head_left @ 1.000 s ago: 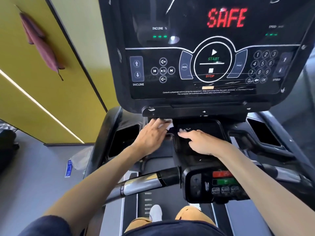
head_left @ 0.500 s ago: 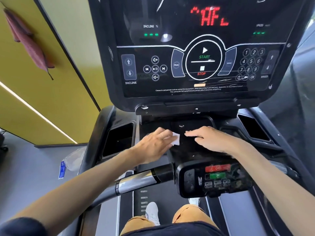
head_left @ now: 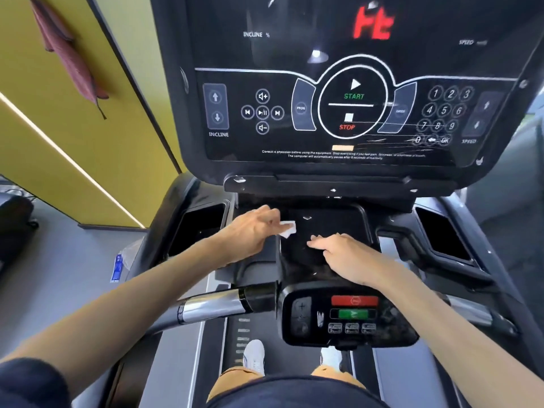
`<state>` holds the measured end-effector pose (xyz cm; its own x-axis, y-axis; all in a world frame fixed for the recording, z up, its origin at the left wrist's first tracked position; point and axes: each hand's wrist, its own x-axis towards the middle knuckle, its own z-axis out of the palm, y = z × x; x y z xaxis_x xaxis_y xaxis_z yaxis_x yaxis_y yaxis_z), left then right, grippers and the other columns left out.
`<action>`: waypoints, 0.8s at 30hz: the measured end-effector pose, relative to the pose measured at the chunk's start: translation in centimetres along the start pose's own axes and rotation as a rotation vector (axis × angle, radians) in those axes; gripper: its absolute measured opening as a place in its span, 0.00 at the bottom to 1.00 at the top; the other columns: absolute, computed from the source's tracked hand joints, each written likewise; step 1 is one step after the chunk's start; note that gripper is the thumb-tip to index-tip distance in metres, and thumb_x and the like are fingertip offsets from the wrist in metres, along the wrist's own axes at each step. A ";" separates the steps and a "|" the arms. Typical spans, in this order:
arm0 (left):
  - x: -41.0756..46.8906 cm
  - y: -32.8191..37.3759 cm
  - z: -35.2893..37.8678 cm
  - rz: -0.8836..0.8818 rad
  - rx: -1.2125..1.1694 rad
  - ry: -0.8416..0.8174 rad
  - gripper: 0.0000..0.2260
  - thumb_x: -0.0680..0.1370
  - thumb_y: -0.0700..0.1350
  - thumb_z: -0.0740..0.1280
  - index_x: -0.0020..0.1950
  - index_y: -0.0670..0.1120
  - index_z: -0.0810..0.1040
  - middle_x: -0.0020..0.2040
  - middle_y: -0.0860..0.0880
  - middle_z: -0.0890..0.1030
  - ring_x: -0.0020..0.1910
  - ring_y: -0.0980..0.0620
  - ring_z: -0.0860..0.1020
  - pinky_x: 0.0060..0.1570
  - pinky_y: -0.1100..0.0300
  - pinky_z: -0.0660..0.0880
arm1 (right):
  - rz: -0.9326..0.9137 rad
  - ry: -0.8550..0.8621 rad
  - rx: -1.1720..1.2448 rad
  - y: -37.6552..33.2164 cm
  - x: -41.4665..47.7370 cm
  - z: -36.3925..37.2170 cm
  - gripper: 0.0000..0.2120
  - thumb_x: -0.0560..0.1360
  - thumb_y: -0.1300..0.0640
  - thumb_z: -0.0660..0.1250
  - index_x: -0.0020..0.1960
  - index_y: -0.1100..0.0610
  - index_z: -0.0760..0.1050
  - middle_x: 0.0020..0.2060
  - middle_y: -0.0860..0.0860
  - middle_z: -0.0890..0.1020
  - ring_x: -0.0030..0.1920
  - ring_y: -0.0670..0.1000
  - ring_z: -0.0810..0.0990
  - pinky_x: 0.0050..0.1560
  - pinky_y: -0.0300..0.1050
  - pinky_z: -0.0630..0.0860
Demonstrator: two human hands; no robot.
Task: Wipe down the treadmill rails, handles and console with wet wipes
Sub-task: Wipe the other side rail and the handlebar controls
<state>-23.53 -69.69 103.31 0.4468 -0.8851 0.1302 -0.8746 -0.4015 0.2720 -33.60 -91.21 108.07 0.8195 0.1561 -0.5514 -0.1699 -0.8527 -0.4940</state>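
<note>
wet wipe (head_left: 288,228) forward, right hand (head_left: 344,257) back

I see only a white corner of the wet wipe (head_left: 288,229); the rest is tucked under the fingers of the left hand (head_left: 250,234). The console (head_left: 338,113) is cut off at the top edge, and its red readout (head_left: 373,23) is smeared beyond reading. The right forearm (head_left: 435,319) blocks most of the right handle (head_left: 471,315). Button labels on the small control pod (head_left: 347,316) are too small to make out.
</note>
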 end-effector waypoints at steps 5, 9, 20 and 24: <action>0.5 2.4 1.5 -0.175 -0.014 0.122 0.29 0.60 0.23 0.66 0.58 0.41 0.80 0.43 0.45 0.71 0.38 0.45 0.69 0.30 0.51 0.75 | -0.019 0.036 0.008 0.1 0.1 0.0 0.26 0.78 0.70 0.49 0.74 0.57 0.64 0.75 0.51 0.63 0.76 0.48 0.57 0.75 0.43 0.52; -1.2 4.6 -0.4 -0.251 -0.416 -0.078 0.19 0.73 0.26 0.61 0.58 0.40 0.81 0.40 0.52 0.70 0.42 0.57 0.73 0.47 0.66 0.70 | -0.042 0.045 0.005 -0.1 -0.1 -0.2 0.25 0.79 0.69 0.49 0.74 0.57 0.65 0.75 0.51 0.63 0.76 0.49 0.58 0.74 0.42 0.53; -1.8 6.7 -1.8 -0.460 -0.627 -0.118 0.15 0.76 0.27 0.63 0.58 0.39 0.81 0.43 0.52 0.69 0.43 0.58 0.71 0.49 0.57 0.71 | -0.059 0.116 0.017 -0.8 -1.7 -1.3 0.22 0.81 0.64 0.51 0.72 0.52 0.69 0.68 0.56 0.72 0.34 0.45 0.72 0.34 0.30 0.66; -2.3 7.6 -3.9 -0.457 -0.932 -0.224 0.16 0.77 0.29 0.63 0.57 0.44 0.82 0.44 0.53 0.70 0.46 0.60 0.71 0.50 0.67 0.68 | -0.176 0.238 0.065 0.8 -5.2 -2.3 0.19 0.81 0.63 0.54 0.67 0.49 0.73 0.61 0.38 0.77 0.51 0.42 0.79 0.55 0.30 0.71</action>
<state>-30.52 -69.77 108.78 0.5684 -0.7571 -0.3221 -0.1000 -0.4521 0.8863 -36.76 -93.82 112.07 0.9434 0.1710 -0.2843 -0.0421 -0.7883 -0.6138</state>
